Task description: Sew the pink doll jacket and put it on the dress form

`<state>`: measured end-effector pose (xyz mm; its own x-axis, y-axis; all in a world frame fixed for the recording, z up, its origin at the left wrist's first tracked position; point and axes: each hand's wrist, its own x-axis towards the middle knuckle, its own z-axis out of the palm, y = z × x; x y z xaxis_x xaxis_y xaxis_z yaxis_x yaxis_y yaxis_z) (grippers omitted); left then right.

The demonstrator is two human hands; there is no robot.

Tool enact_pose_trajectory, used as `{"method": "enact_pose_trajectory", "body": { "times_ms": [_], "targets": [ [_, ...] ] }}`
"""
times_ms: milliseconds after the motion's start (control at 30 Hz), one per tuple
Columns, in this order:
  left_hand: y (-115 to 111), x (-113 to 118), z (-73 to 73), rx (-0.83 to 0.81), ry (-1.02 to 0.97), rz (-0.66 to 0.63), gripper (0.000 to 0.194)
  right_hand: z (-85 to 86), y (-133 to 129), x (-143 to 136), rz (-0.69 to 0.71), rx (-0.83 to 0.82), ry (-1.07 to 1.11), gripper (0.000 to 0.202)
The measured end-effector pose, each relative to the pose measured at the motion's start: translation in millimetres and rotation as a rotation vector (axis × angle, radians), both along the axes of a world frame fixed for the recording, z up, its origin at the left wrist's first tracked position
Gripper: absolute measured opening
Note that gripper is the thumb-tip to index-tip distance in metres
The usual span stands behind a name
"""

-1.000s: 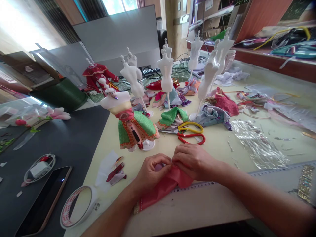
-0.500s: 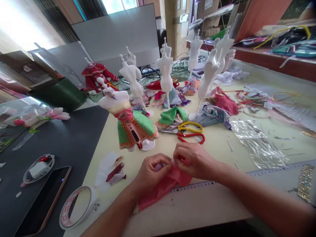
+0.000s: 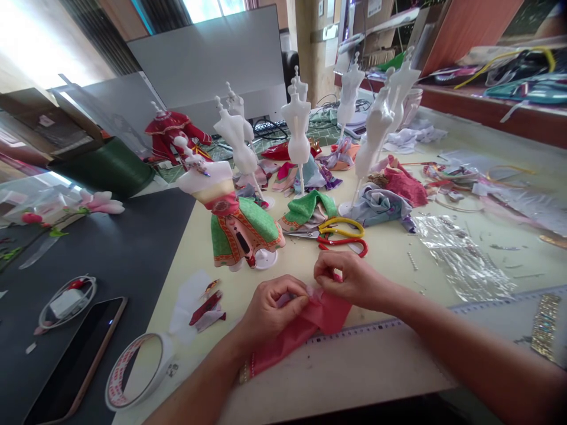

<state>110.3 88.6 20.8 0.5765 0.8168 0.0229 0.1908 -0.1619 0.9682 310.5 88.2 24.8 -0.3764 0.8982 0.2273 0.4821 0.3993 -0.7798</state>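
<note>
A strip of pink-red fabric (image 3: pixel 290 341) with a beaded lower-left edge lies across the front of the table. My left hand (image 3: pixel 277 304) is closed on its upper edge, thumb and forefinger pinching a fold. Just to the right, my right hand (image 3: pixel 348 277) has its thumb and forefinger pressed together above the fabric; whatever is between them is too small to make out. Yellow-and-red-handled scissors (image 3: pixel 341 237) lie beyond my hands. Behind my left hand stands a small dress form in a green and orange skirt (image 3: pixel 248 233).
Several bare white mini dress forms (image 3: pixel 296 127) stand at the back among fabric scraps (image 3: pixel 383 203). A roll of tape (image 3: pixel 138 370) and a phone (image 3: pixel 77 360) lie to the left. A ruler (image 3: pixel 372 327) runs along the front; clear plastic packets (image 3: pixel 465 260) lie right.
My right hand has come slightly up and away from the pinched fold, with more pink-red fabric showing below it. The left hand keeps its hold in place.
</note>
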Motion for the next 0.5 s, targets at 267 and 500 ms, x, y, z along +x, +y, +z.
{"method": "enact_pose_trajectory", "body": {
  "times_ms": [267,500],
  "targets": [
    [1.3,-0.1,-2.1,0.021,0.009,0.079,0.012,9.9,-2.7,-0.7,0.105,-0.33,0.12,0.01],
    [0.0,2.3,-1.0,-0.036,0.033,0.12,0.014,-1.3,-1.0,-7.5,0.045,-0.434,0.241,0.008]
  ]
}}
